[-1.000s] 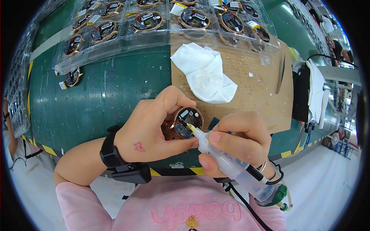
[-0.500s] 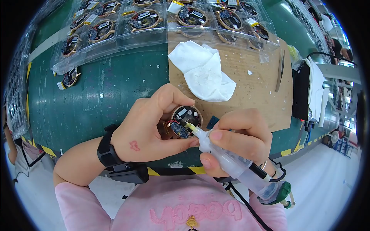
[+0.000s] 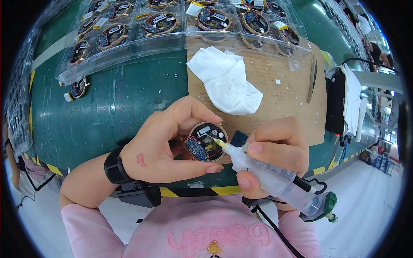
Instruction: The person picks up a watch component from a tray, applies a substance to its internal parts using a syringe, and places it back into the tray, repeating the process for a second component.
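Between the thumb and fingers of my left hand is a round watch case, gold-rimmed, its inside facing up. A small blue circuit board with red wires sits at its left side. My right hand grips a clear dispensing syringe with whitish contents, a yellowish needle hub and a green cap at its rear. The thin needle points into the case from the right; whether its tip touches anything I cannot tell. A dark blue square piece lies just right of the case, partly behind my right hand.
Clear plastic trays of similar watch cases span the far side. One loose watch case rests on the green table at left. A crumpled white cloth and tweezers lie on brown cardboard.
The syringe has shifted right and slightly down, with its needle drawn back from the circuit board. My left hand has turned the watch case slightly, so more of the board shows.
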A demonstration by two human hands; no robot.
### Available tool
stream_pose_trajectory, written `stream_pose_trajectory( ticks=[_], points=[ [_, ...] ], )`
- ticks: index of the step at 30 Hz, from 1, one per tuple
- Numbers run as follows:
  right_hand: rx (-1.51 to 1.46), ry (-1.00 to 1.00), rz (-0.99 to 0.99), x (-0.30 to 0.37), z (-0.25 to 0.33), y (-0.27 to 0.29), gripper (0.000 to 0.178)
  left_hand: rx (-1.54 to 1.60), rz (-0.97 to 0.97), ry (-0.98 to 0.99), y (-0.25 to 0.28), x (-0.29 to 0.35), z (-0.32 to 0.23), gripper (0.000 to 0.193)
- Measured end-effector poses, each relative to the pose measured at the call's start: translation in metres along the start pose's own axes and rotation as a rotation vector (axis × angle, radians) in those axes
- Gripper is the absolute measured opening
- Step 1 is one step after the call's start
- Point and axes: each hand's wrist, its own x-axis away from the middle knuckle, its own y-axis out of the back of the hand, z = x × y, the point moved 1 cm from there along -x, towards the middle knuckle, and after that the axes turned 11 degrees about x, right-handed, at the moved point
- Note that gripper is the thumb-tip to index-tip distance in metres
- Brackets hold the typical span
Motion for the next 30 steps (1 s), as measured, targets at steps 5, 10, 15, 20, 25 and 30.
stream_pose_trajectory(
  ticks=[5, 10, 15, 20, 25, 30],
  points=[
    [0.114, 0.063, 0.107, 0.0024, -0.0043, 0.0034, 0.042, 0.021, 0.022, 0.032, 0.0003, 0.0012, -0.0022, 0.062],
    [0.109, 0.048, 0.095, 0.0041, -0.0049, 0.0049, 0.041, 0.023, 0.039, 0.015, 0.0003, 0.001, -0.0019, 0.066],
    [0.105, 0.033, 0.105, 0.0044, -0.0046, 0.007, 0.041, -0.02, 0.04, 0.061, 0.0023, 0.0021, -0.003, 0.067],
    [0.116, 0.026, 0.107, 0.0041, -0.0046, 0.0077, 0.04, 0.026, 0.042, 0.007, 0.0013, 0.0011, -0.0028, 0.067],
    [0.124, 0.004, 0.096, 0.0041, -0.0039, 0.0086, 0.041, 0.026, 0.059, -0.019, 0.0011, 0.0017, -0.0019, 0.067],
    [0.099, -0.029, 0.082, 0.0052, -0.0037, 0.009, 0.042, -0.056, 0.063, -0.076, 0.0023, 0.0011, -0.0006, 0.059]
  ],
)
